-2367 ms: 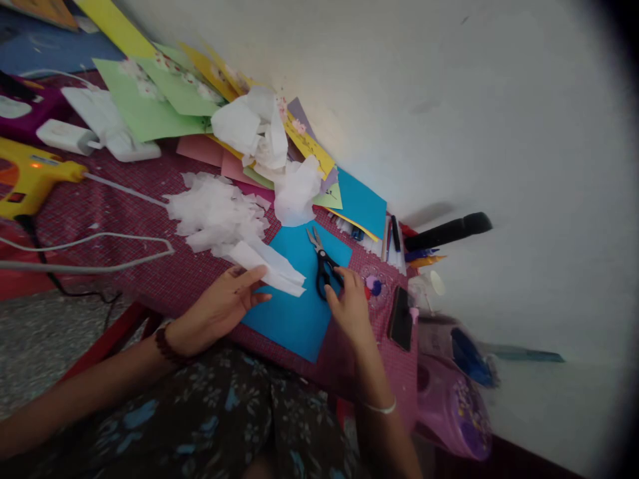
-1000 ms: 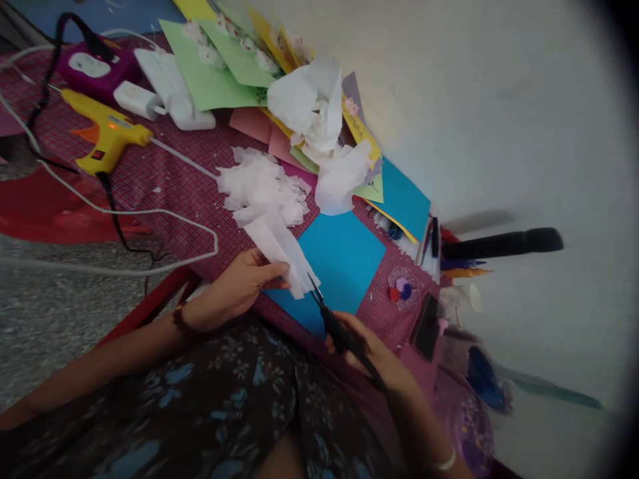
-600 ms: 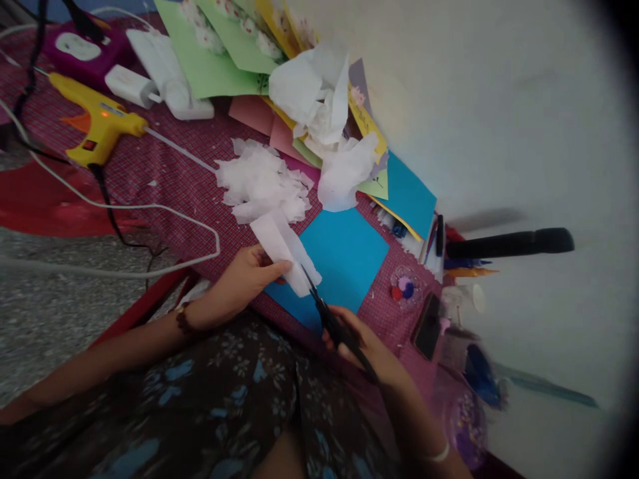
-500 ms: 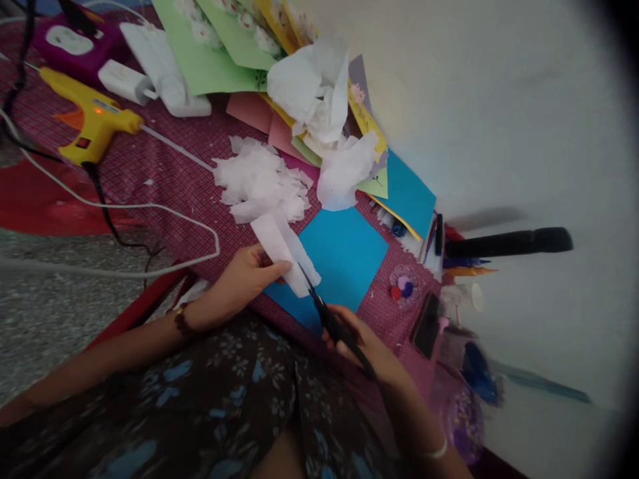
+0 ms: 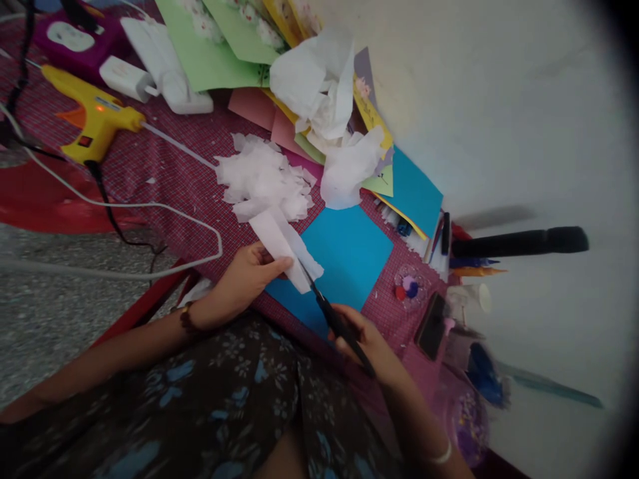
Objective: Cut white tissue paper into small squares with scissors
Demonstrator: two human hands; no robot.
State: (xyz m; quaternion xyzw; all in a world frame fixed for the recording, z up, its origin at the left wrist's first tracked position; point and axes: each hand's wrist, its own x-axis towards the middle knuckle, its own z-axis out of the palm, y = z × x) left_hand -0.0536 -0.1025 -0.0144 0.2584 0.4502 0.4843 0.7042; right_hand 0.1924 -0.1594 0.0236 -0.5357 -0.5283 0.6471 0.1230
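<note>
Between thumb and fingers, my left hand [image 5: 252,271] pinches a folded strip of white tissue paper [image 5: 277,241]. My right hand [image 5: 364,342] is wrapped round the black handles of a pair of scissors [image 5: 332,316]. The blades lie against the lower part of the strip, close to my left thumb; how far they are parted is hard to make out. Under both hands is a blue sheet of card [image 5: 347,243]. Just beyond the strip sits a heap of cut white tissue pieces [image 5: 267,176].
A yellow glue gun [image 5: 97,113] with its light on lies at the left, near a purple power strip [image 5: 70,40] and cables. Crumpled tissue [image 5: 317,80] rests on coloured cards at the back. A phone [image 5: 430,326] and small containers line the right, beside the wall.
The scissor blades have shifted slightly along the tissue strip. The whole view has moved a little; both hands keep their holds.
</note>
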